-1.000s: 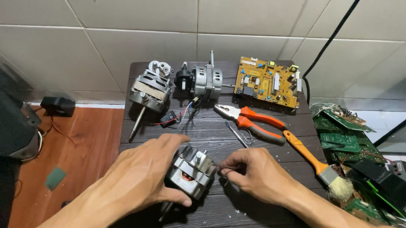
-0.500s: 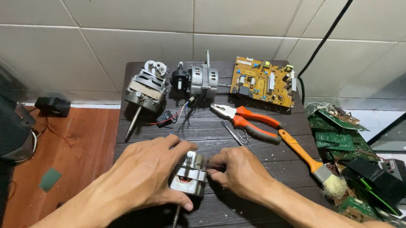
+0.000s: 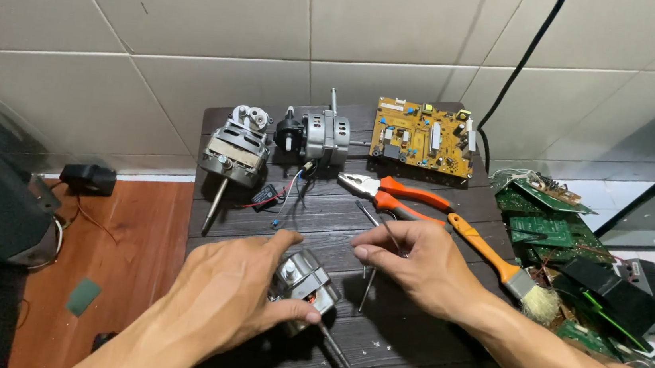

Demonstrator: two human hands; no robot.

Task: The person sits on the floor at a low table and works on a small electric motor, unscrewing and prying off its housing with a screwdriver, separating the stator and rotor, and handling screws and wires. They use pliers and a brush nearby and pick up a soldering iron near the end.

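Gripping a small silver electric motor with copper windings [image 3: 303, 284], the left hand [image 3: 232, 299] wraps it from the left, thumb and fingers closed on the housing; its steel shaft points down-right over the dark slatted wooden tabletop [image 3: 407, 360]. Half a second back both hands met on the motor; now the right hand [image 3: 420, 265] has lifted off to the right, fingers curled around a thin metal rod-like tool [image 3: 366, 288], tip hanging just beside the motor. Motor has turned, shaft end now nearer the wearer. Judgement: a fastening was worked, tool withdrawn.

Behind: two more motors [image 3: 234, 151] [image 3: 320, 134], yellow circuit board [image 3: 424, 136], orange-handled pliers [image 3: 390, 194], orange-handled brush [image 3: 504, 265], green boards [image 3: 540, 220] at right.
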